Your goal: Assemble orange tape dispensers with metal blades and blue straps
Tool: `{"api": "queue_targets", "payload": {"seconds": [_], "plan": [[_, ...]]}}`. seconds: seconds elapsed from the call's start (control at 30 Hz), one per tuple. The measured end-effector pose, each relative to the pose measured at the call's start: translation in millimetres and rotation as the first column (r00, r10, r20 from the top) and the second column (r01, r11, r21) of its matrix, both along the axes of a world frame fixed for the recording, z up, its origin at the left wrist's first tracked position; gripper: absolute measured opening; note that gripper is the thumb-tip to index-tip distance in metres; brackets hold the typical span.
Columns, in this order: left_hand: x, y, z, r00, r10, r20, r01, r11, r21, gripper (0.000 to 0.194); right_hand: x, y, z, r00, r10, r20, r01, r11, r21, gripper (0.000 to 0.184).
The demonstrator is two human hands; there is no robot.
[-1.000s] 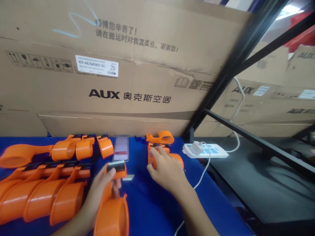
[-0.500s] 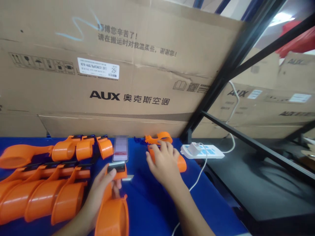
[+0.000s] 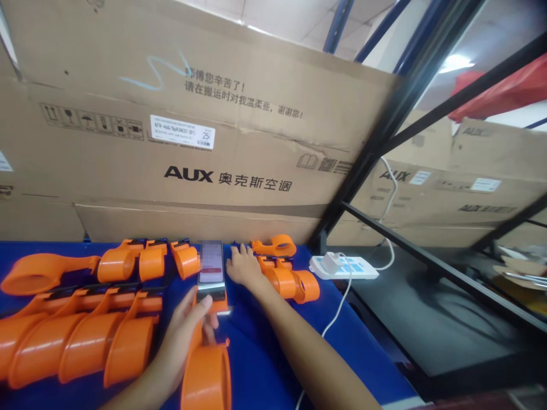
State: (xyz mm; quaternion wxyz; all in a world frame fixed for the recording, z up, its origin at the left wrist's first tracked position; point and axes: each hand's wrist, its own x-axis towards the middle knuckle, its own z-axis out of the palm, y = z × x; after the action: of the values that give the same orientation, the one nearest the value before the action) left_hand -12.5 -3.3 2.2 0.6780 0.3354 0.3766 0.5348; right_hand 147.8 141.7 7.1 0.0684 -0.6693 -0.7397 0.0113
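My left hand (image 3: pixel 194 322) grips an orange plastic piece with a round, hollow cup (image 3: pixel 207 370) at its lower end. My thumb presses on a black strip (image 3: pixel 211 292) with a pale ridged edge at its top. At the back of the blue table, my right hand (image 3: pixel 244 266) reaches toward small dark blue bits (image 3: pixel 236 245), fingers somewhat apart; whether the fingertips touch them is unclear. Right of that hand lie two orange cup pieces (image 3: pixel 282 283) and an orange ring piece (image 3: pixel 277 245). Past my left hand, a phone (image 3: pixel 212 259) lies on the table.
Several orange cup pieces (image 3: pixel 130 347) with black strips line the left side, and more (image 3: pixel 152 263) lie behind them. A white power strip (image 3: pixel 363 267) with a plug and cable sits at right. A large cardboard box (image 3: pixel 239 142) and a black metal frame (image 3: pixel 363 162) stand behind.
My right hand has moved left from the orange cup pieces to the small dark blue bits, uncovering those pieces. My left hand keeps its hold. The view has shifted slightly.
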Motion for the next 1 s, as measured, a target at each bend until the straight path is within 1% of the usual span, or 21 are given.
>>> {"api": "queue_targets", "payload": {"seconds": [0.13,0.27,0.37,0.43,0.5,0.57,0.63,0.7,0.77,1.0], "plan": [[-1.6,5.3,-6.8,1.0,0.002,-0.012,-0.003,1.0,-0.013,0.04,4.1,-8.3,-0.6,0.999,0.044,0.015,-0.044,0.999,0.002,0.04],[-1.2,5.8,-6.1,1.0,0.011,-0.015,-0.011,1.0,-0.01,0.039,7.2,-26.2,1.6,0.989,0.149,0.017,-0.15,0.988,0.037,0.035],[-0.7,4.6,-4.4,1.0,0.008,-0.006,-0.008,1.0,-0.005,0.038,9.0,-37.0,0.8,0.974,0.226,-0.023,-0.224,0.972,0.065,0.028],[-0.6,3.8,-3.8,1.0,0.007,-0.012,-0.007,1.0,0.004,0.037,10.4,-40.5,-1.2,0.976,0.214,-0.044,-0.208,0.972,0.11,0.03],[-0.7,3.4,-3.8,1.0,0.002,-0.017,-0.002,1.0,0.006,0.038,12.6,-41.1,-4.0,0.988,0.155,-0.021,-0.149,0.975,0.166,0.042],[-0.9,3.6,-4.3,1.0,-0.008,-0.019,0.008,1.0,0.0,0.038,15.7,-39.7,-6.9,0.995,0.095,0.019,-0.097,0.982,0.16,0.05],[-1.3,4.3,-4.9,1.0,-0.013,-0.016,0.013,1.0,-0.012,0.039,19.6,-37.7,-9.0,0.996,0.077,0.04,-0.08,0.992,0.1,0.047],[-1.7,5.4,-5.4,1.0,-0.012,-0.013,0.012,1.0,-0.022,0.039,23.7,-35.8,-9.6,0.996,0.079,0.041,-0.081,0.995,0.058,0.039],[-2.2,6.8,-6.0,1.0,-0.007,-0.016,0.007,1.0,-0.025,0.04,27.3,-34.6,-8.8,0.996,0.079,0.043,-0.081,0.995,0.052,0.035],[-4.6,12.4,-10.4,1.0,0.001,-0.03,-0.002,1.0,-0.022,0.039,28.4,-38.7,-4.2,0.997,0.061,0.057,-0.064,0.997,0.051,0.035]]}}
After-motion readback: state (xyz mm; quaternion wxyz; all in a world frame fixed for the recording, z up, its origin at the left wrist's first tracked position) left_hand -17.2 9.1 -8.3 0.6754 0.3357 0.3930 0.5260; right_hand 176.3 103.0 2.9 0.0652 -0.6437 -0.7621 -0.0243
